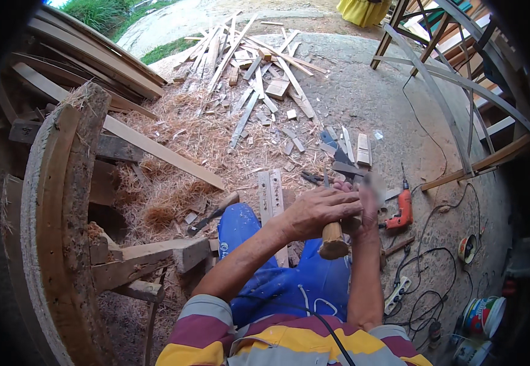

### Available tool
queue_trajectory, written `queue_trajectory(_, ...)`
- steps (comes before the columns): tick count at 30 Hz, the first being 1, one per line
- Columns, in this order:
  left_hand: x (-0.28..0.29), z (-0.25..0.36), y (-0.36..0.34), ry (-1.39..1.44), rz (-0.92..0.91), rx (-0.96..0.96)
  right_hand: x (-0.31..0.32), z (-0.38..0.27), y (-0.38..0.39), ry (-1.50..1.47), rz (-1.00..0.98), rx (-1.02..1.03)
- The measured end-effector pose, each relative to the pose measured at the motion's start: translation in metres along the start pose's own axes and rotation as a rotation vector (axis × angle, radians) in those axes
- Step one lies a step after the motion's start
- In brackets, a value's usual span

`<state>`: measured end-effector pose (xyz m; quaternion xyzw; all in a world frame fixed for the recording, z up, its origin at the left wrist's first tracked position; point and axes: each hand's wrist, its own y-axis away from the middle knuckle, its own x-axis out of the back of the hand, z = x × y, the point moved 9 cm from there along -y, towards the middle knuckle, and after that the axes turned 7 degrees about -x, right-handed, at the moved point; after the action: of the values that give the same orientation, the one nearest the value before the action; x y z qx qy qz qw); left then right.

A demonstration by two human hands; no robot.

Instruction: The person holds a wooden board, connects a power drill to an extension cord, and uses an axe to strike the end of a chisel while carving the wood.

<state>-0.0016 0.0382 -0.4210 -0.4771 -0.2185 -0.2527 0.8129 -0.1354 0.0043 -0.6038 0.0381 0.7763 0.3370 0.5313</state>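
My left hand (pixel 320 210) lies palm down over a thick wooden handle (pixel 334 243), whose rounded end shows below the fingers. A narrow metal blade (pixel 326 178) points away from beyond the same hand; its join to the handle is hidden. Close against it, my right hand (pixel 367 204) is curled, partly blurred, round another wooden-handled tool. A dark flat metal head (pixel 346 169) sticks out past its fingers. Both hands are above my lap in blue trousers (pixel 320 277). Between my legs stands a pale board (pixel 271 195) with rows of holes.
Wood offcuts (pixel 277 88) and shavings (pixel 182 134) cover the ground ahead. A wooden bench with a curved timber (pixel 51 219) stands left. On the right lie an orange drill (pixel 403 207), cables (pixel 426 268), a power strip (pixel 397 293) and paint cans (pixel 484 317); a wooden frame (pixel 460 79) stands beyond.
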Motion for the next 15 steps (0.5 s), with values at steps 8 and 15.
queue_trajectory(8, 0.082, -0.086, 0.130, 0.257, 0.707, 0.676, 0.049, -0.027, 0.061, 0.803, 0.362, 0.263)
queue_trajectory(15, 0.079, -0.096, 0.127, 0.594, 1.033, 0.715, 0.135, 0.017, 0.093, 2.050, 0.479, 0.478)
